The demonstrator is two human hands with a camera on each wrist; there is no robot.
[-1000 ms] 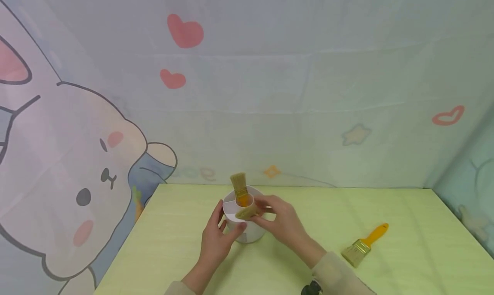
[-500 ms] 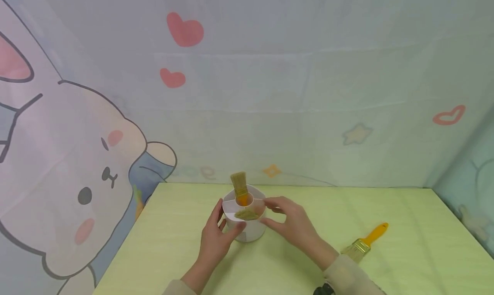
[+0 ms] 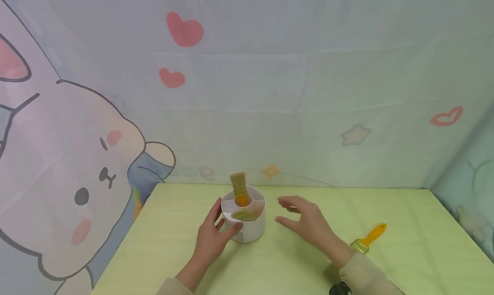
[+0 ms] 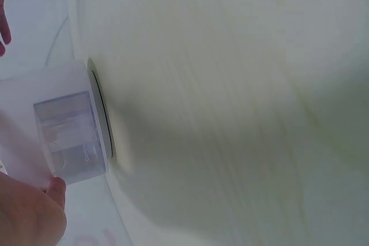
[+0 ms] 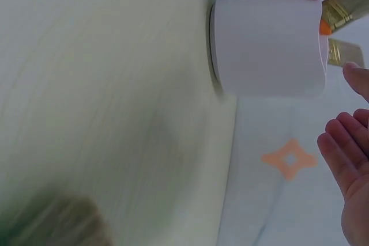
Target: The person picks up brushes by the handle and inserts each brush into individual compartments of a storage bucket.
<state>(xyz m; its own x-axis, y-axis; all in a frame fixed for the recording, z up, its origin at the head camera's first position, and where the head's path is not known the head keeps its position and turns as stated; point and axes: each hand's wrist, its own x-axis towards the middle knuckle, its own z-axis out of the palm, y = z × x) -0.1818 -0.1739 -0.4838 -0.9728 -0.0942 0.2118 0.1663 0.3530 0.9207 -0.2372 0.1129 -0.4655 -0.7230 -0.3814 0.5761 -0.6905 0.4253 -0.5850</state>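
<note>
While the left hand [image 3: 211,241] grasps the white divided organizer [image 3: 252,231] from its left side, thumb across the front and fingers around the wall, the right hand [image 3: 305,220] is released, holding nothing, its fingers gently bent and the thumb set apart, just beside the organizer on its right. The organizer stands upright on the pale yellow-green table [image 3: 173,218], near its back edge. One paintbrush [image 3: 239,182] stands bristles up in the round central tube [image 3: 249,200], leaning slightly left, its orange handle down inside. A second paintbrush [image 3: 244,216] shows its bristles at the front part of the organizer; the right wrist view also shows its brass-coloured ferrule above the rim. The left wrist view reveals a transparent panel [image 4: 69,136] on the organizer's side, with small lettering too faint to read. Well to the right, a third paintbrush [image 3: 373,235] lies on the table, orange handle pointing away, partly hidden by the right forearm and beige sleeve [image 3: 366,273]. Behind hangs a pale cloth backdrop [image 3: 270,93] printed with a rabbit [image 3: 58,192] and pink hearts [image 3: 185,31].
</note>
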